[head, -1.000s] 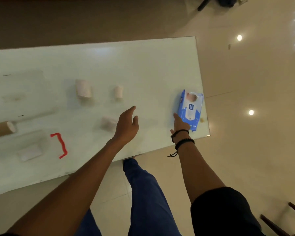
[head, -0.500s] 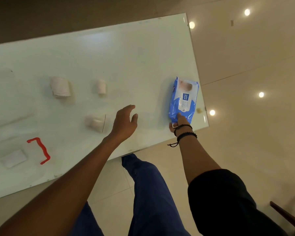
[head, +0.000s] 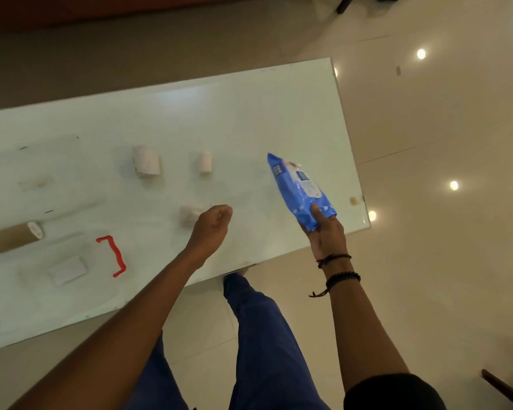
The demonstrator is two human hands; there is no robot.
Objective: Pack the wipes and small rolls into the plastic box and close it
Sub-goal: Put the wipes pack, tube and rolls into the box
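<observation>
Blue wipes pack (head: 301, 190): lifted off white table (head: 249, 113) since earlier frame, near end clamped in right hand (head: 326, 232). Left hand (head: 211, 229): loosely curled, empty, partly hiding small roll (head: 190, 214). Plastic box: faint, outline unclear.

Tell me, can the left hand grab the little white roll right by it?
Probably yes. The left hand hangs loosely curled, holding nothing, just beside the small white roll on the table. Nothing lies between them. The right hand is busy holding the blue wipes pack.
</observation>
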